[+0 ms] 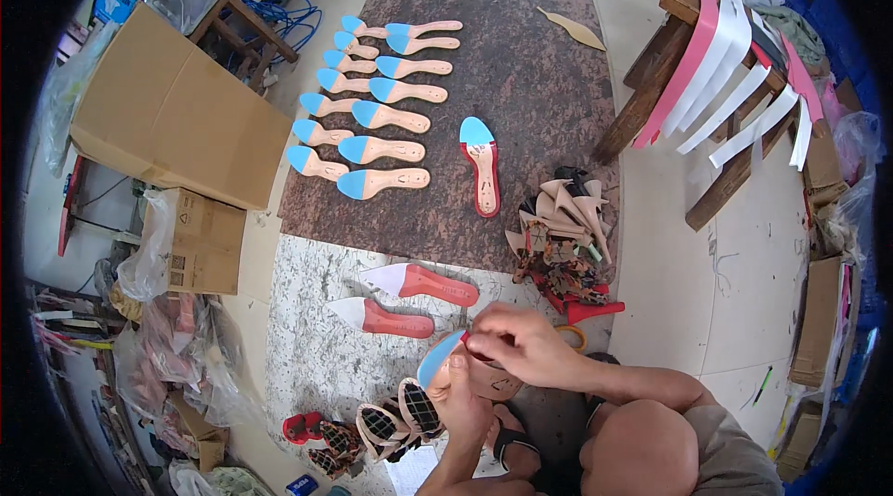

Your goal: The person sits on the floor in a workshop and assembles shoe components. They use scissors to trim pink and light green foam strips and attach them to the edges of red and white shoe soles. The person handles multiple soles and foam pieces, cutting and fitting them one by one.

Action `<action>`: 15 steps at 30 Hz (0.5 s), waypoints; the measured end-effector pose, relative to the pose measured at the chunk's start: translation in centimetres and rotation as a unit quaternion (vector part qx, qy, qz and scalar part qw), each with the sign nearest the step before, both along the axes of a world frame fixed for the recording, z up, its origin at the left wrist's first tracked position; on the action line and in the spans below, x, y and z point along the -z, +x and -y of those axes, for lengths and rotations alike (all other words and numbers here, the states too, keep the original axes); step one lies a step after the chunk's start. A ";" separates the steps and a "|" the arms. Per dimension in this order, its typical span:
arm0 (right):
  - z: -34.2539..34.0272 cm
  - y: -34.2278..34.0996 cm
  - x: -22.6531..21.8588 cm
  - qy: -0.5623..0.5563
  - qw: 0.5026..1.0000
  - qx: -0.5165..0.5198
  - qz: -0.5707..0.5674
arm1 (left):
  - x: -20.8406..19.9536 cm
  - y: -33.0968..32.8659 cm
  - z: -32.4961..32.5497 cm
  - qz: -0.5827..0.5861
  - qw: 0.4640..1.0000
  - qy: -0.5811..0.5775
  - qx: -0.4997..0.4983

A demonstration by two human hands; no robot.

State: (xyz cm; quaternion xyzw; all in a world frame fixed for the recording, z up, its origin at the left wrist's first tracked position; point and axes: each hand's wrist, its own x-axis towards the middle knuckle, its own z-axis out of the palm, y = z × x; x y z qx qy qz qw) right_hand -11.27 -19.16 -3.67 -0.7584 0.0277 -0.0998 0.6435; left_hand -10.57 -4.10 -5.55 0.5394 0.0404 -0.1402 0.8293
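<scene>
Lower centre: left hand (462, 403) grips a blue-tipped sole (439, 358); right hand (514, 343) pinches its edge. Heels (562, 217) piled just above.

large brown cardboard box (177, 115), smaller labelled carton (203, 240)

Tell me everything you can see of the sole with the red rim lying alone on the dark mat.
The sole is long and narrow, tan in the middle with a red rim and a light blue toe patch. It looks like leather or board; I cannot tell which. It lies flat on the mat, toe pointing away, heel toward the person. It sits apart, right of the rows of blue-tipped soles and above the heel pile. Nothing touches it; both hands are far off.
</scene>
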 end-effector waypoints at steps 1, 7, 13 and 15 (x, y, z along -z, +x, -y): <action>-0.2 0.1 -0.4 0.035 0.999 0.028 -0.004 | -0.1 0.0 0.2 -0.009 1.000 0.004 -0.007; -0.6 0.4 0.5 0.011 1.000 0.015 0.007 | 1.2 0.5 0.4 -0.002 0.998 0.048 -0.043; 1.1 -0.1 0.6 -0.019 0.995 -0.095 -0.026 | 0.6 1.6 -1.1 -0.041 0.999 0.014 0.008; 1.7 0.1 0.7 -0.023 0.991 -0.128 -0.034 | 1.7 1.7 -1.9 -0.036 0.998 0.036 0.029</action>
